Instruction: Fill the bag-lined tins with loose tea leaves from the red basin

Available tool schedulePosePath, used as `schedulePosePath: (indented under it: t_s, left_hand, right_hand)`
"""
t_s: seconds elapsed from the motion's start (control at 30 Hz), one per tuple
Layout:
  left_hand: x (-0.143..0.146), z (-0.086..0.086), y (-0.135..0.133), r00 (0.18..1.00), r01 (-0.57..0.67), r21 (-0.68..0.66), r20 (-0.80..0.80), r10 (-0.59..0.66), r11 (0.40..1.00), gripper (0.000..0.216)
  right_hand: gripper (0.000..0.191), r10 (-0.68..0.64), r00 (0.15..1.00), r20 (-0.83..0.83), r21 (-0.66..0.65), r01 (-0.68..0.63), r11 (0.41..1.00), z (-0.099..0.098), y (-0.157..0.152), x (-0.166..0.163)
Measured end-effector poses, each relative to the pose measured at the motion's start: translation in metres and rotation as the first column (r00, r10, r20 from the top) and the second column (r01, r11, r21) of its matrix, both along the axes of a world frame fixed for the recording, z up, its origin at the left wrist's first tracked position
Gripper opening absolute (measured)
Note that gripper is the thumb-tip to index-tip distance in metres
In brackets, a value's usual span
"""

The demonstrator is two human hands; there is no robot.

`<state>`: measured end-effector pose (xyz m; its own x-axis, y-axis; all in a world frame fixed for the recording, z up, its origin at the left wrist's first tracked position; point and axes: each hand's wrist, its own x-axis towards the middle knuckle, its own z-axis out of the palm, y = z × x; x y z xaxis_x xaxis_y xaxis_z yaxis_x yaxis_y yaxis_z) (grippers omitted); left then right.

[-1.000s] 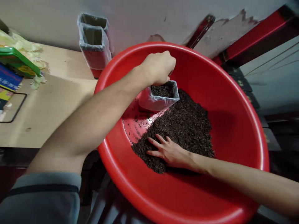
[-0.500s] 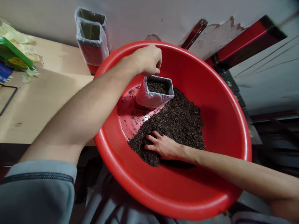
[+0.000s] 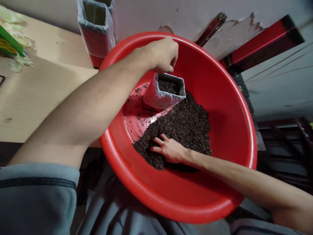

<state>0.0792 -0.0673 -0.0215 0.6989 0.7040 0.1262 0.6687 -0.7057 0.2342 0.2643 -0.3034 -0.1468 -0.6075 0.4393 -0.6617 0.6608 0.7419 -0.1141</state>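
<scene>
My left hand is curled closed at the back rim of a red square box lined with clear plastic. Its fingertips are mostly hidden, but the box leans to the right beneath it as though held by the rim. Dark, dry loose leaves, like tea, fill the box partway. The box stands inside a large red tub, beside a heap of the same loose tea. On the heap's near side rests my right hand, open, fingers spread and touching the leaves.
Two more plastic-lined boxes stand on the pale wooden table by the wall. Farther left are a green packet and pale artificial flowers. A red bar slants along the right, beyond the tub.
The whole view has shifted slightly. The box leans a little farther right, and my left hand has moved right with it. My right hand stays on the tea heap.
</scene>
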Motion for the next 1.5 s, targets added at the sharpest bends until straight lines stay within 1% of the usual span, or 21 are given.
schedulePosePath:
  t_s: [0.23,0.37,0.47,0.57,0.77,0.87,0.93,1.03,1.1,1.17,1.23,1.27,1.33,1.4,1.43,1.5]
  left_hand:
    - [-0.001,0.0,-0.001,1.0,0.006,0.005,0.024,-0.006,1.0,0.027]
    - [-0.002,-0.002,0.001,0.998,0.003,0.013,0.058,-0.004,1.0,0.028]
    - [-0.004,0.0,0.0,0.997,-0.011,-0.002,0.073,0.012,1.0,0.03]
    - [-0.005,0.003,-0.002,0.998,-0.009,-0.004,0.07,0.009,1.0,0.029]
    - [-0.004,0.004,-0.001,0.999,0.014,0.024,0.042,-0.015,1.0,0.03]
    - [-0.003,0.001,0.002,1.0,0.013,0.033,0.021,-0.013,0.999,0.029]
    - [-0.002,-0.001,0.005,0.999,0.015,0.036,0.027,-0.016,0.999,0.03]
    - [-0.002,-0.002,0.008,0.999,0.023,0.035,0.044,-0.025,0.999,0.031]
    - [-0.003,-0.002,0.008,0.998,0.014,0.022,0.056,-0.015,1.0,0.034]
    - [-0.004,0.0,0.007,0.998,-0.005,-0.013,0.055,0.006,1.0,0.037]
    - [-0.007,0.003,0.006,0.999,-0.026,-0.054,0.032,0.027,0.998,0.039]
    - [-0.008,0.004,0.005,0.999,-0.033,-0.064,0.016,0.034,0.997,0.04]
    - [-0.01,0.007,0.004,0.999,-0.04,-0.039,-0.014,0.04,0.998,0.042]
    - [-0.013,0.011,0.002,0.996,-0.067,-0.003,-0.066,0.067,0.998,0.041]
    - [-0.014,0.013,0.0,0.991,-0.09,-0.011,-0.103,0.088,0.996,0.04]
    - [-0.015,0.015,-0.003,0.972,-0.165,-0.087,-0.184,0.147,0.982,0.039]
  right_hand:
    - [0.063,-0.002,0.999,-0.038,-0.029,0.001,1.0,0.001,0.009,0.005]
    - [0.061,-0.013,0.998,-0.056,-0.021,0.012,1.0,0.004,0.012,0.008]
    - [0.061,-0.035,0.997,-0.069,-0.013,0.034,0.999,0.012,0.015,0.006]
    - [0.061,-0.076,0.993,-0.089,-0.008,0.075,0.997,0.023,0.021,0.003]
    - [0.063,-0.129,0.98,-0.154,-0.004,0.13,0.992,0.051,0.038,0.0]
    - [0.065,-0.143,0.961,-0.235,0.015,0.15,0.989,0.068,0.048,0.0]
    - [0.067,-0.161,0.94,-0.301,0.011,0.173,0.985,0.082,0.056,0.0]
    - [0.068,-0.205,0.911,-0.359,0.012,0.224,0.975,0.109,0.071,-0.003]
    - [0.067,-0.212,0.9,-0.381,0.051,0.249,0.967,0.13,0.086,-0.004]
    - [0.064,-0.186,0.889,-0.418,0.116,0.255,0.96,0.148,0.105,-0.005]
    - [0.064,-0.131,0.872,-0.473,0.187,0.244,0.952,0.161,0.128,-0.004]
    - [0.065,-0.099,0.86,-0.5,0.225,0.239,0.944,0.164,0.14,-0.004]
    - [0.067,-0.047,0.851,-0.523,0.291,0.23,0.929,0.164,0.163,-0.003]
    - [0.07,-0.009,0.866,-0.5,0.337,0.204,0.919,0.155,0.183,-0.003]
    - [0.071,0.011,0.878,-0.478,0.35,0.179,0.919,0.149,0.192,-0.003]
    - [0.072,0.057,0.893,-0.447,0.366,0.124,0.922,0.137,0.207,-0.003]
